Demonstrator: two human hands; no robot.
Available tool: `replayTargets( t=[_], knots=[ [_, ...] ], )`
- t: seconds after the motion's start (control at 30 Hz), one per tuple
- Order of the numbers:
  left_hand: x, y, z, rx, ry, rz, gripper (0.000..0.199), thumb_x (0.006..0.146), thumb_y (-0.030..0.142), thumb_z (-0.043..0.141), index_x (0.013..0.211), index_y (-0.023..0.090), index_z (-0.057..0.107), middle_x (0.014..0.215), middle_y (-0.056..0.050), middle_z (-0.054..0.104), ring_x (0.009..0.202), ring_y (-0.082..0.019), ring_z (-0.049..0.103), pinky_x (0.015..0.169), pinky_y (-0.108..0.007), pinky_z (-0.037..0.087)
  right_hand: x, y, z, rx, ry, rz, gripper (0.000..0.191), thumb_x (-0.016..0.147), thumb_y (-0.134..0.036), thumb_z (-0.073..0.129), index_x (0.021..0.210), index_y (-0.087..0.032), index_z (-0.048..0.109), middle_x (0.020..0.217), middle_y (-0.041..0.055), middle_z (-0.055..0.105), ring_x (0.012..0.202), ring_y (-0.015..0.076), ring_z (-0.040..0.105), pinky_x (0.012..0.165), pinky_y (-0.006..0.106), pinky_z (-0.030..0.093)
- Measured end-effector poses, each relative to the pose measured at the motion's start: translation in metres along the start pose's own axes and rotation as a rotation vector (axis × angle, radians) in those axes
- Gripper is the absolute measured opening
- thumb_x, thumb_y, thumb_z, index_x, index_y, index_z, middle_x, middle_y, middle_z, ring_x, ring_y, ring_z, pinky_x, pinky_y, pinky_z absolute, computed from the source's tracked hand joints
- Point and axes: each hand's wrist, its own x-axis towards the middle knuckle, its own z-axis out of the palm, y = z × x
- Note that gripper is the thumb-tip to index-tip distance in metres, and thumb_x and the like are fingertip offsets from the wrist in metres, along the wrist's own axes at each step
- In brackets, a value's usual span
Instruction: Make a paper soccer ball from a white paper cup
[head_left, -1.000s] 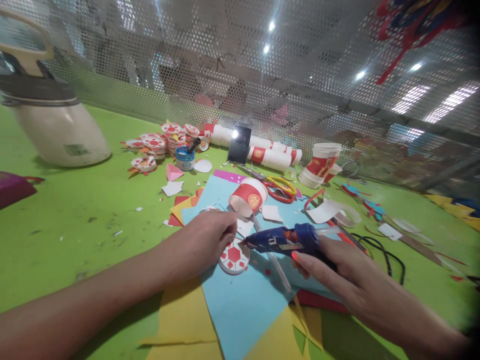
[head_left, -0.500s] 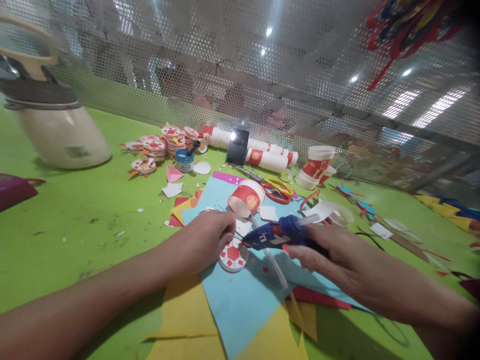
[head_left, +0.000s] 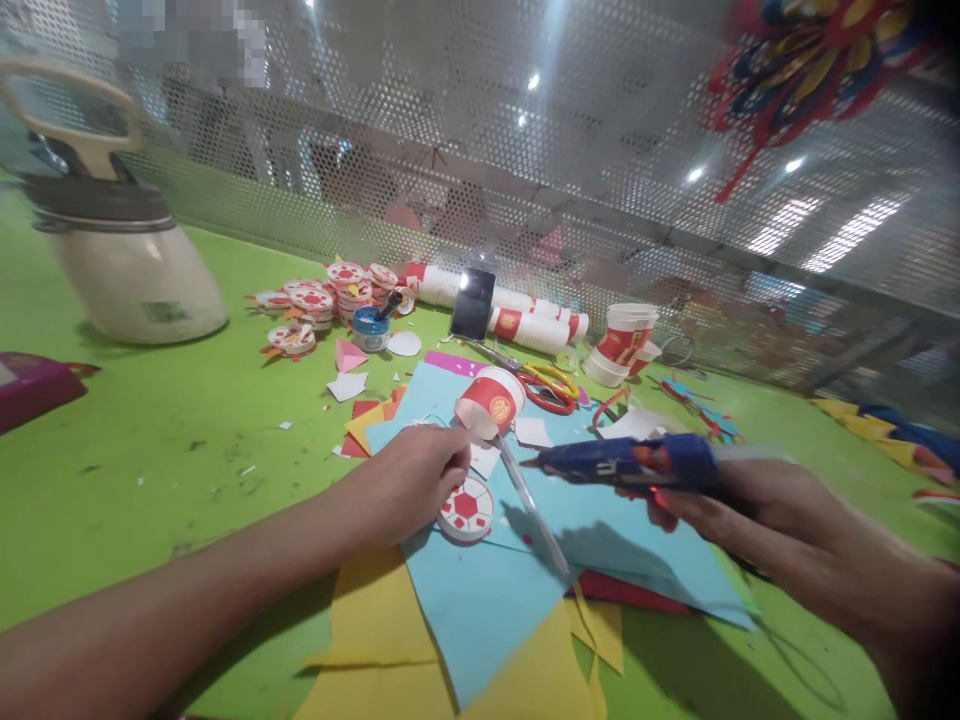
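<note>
The left hand (head_left: 418, 483) has its fingers bent at the eleven o'clock edge of a round white papery disc with red patches (head_left: 466, 510), over a sky-blue paper sheet (head_left: 451, 605) — I can't tell if they pinch it. The right hand (head_left: 780, 530) is wrapped round a dark-blue plastic glue gun (head_left: 634, 465), its tip apart from the disc at two o'clock. If that tip is hot, a slip could burn the left hand. A bump could make the clear plastic stick (head_left: 538, 514) at three o'clock roll.

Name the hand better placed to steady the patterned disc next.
Probably the left hand: it sits at the edge of the patterned disc, while the right hand holds a glue gun away from it.
</note>
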Motion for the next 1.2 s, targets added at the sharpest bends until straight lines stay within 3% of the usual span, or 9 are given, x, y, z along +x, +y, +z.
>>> replayTargets(
  t=[0.1, 0.2, 0.37, 0.63, 0.73, 0.83, 0.97, 1.1, 1.2],
  knots=[
    [-0.001, 0.001, -0.001, -0.024, 0.041, -0.005, 0.012, 0.084, 0.015, 0.05, 0.077, 0.019, 0.059, 0.078, -0.004, 0.067, 0.072, -0.019, 0.059, 0.062, -0.028, 0.04, -0.011, 0.026, 0.016, -0.008, 0.197, 0.133, 0.039, 0.095, -0.052, 0.053, 0.078, -0.022, 0.069, 0.067, 0.0031, 0.068, 0.059, 0.0201, 0.062, 0.052, 0.031, 0.049],
    [0.0, 0.001, -0.006, -0.063, 0.134, -0.007, 0.011, 0.084, 0.018, 0.05, 0.079, 0.02, 0.06, 0.084, -0.004, 0.069, 0.078, -0.02, 0.06, 0.068, -0.03, 0.044, -0.017, 0.05, 0.041, -0.017, 0.396, 0.114, 0.026, 0.09, -0.038, 0.063, 0.109, -0.021, 0.068, 0.099, 0.0063, 0.076, 0.091, 0.0261, 0.071, 0.079, 0.037, 0.057],
    [0.003, 0.005, -0.02, -0.29, 0.255, -0.052, 0.018, 0.081, 0.034, 0.056, 0.073, 0.02, 0.064, 0.076, -0.002, 0.067, 0.069, -0.018, 0.057, 0.065, -0.031, 0.044, -0.016, 0.063, 0.07, -0.091, 0.341, 0.025, 0.029, 0.084, -0.022, 0.059, 0.112, -0.021, 0.066, 0.112, 0.0098, 0.072, 0.104, 0.0273, 0.069, 0.091, 0.043, 0.056],
    [0.001, 0.014, -0.021, -0.755, 0.067, -0.275, 0.024, 0.068, 0.04, 0.07, 0.071, 0.016, 0.068, 0.059, 0.002, 0.059, 0.057, -0.013, 0.051, 0.059, -0.027, 0.038, 0.0, 0.044, 0.07, -0.102, 0.173, -0.049, 0.032, 0.088, -0.014, 0.057, 0.119, -0.02, 0.062, 0.121, 0.0124, 0.064, 0.111, 0.0246, 0.064, 0.097, 0.043, 0.053],
    [-0.001, 0.017, -0.022, -0.834, 0.03, -0.3, 0.02, 0.069, 0.034, 0.072, 0.07, 0.015, 0.069, 0.062, 0.001, 0.063, 0.056, -0.012, 0.052, 0.06, -0.026, 0.038, 0.001, 0.043, 0.065, -0.122, 0.104, -0.083, 0.029, 0.092, -0.016, 0.055, 0.119, -0.021, 0.062, 0.123, 0.0125, 0.063, 0.112, 0.0241, 0.064, 0.096, 0.042, 0.054],
    [-0.002, 0.017, -0.023, -0.873, 0.003, -0.284, 0.018, 0.07, 0.032, 0.073, 0.069, 0.014, 0.07, 0.062, 0.001, 0.065, 0.056, -0.011, 0.051, 0.06, -0.025, 0.038, -0.002, 0.033, 0.057, -0.155, 0.141, -0.121, 0.027, 0.094, -0.017, 0.052, 0.119, -0.018, 0.062, 0.123, 0.0148, 0.062, 0.114, 0.0262, 0.061, 0.097, 0.046, 0.051],
    [-0.002, 0.012, -0.019, -0.927, -0.065, -0.243, 0.025, 0.067, 0.037, 0.079, 0.067, 0.013, 0.071, 0.059, 0.0, 0.065, 0.055, -0.011, 0.052, 0.059, -0.025, 0.039, 0.003, -0.006, 0.05, 0.032, 0.266, -0.151, 0.016, 0.095, -0.019, 0.051, 0.104, -0.017, 0.064, 0.105, 0.0113, 0.064, 0.099, 0.0221, 0.062, 0.088, 0.04, 0.05],
    [-0.002, 0.009, -0.016, -0.971, -0.128, -0.218, 0.033, 0.067, 0.045, 0.082, 0.068, 0.014, 0.071, 0.062, -0.001, 0.066, 0.055, -0.011, 0.052, 0.058, -0.024, 0.039, 0.023, -0.048, 0.059, 0.307, 0.159, -0.124, 0.017, 0.092, -0.021, 0.053, 0.083, -0.018, 0.066, 0.08, 0.0036, 0.064, 0.073, 0.0161, 0.058, 0.066, 0.03, 0.046],
    [-0.003, 0.011, -0.018, -0.996, -0.162, -0.229, 0.034, 0.065, 0.046, 0.083, 0.07, 0.014, 0.072, 0.064, -0.001, 0.067, 0.057, -0.011, 0.053, 0.058, -0.024, 0.04, 0.038, -0.062, 0.071, 0.42, 0.091, -0.006, 0.02, 0.089, -0.022, 0.053, 0.075, -0.017, 0.066, 0.074, 0.003, 0.064, 0.07, 0.0156, 0.054, 0.063, 0.029, 0.042]
  ],
)
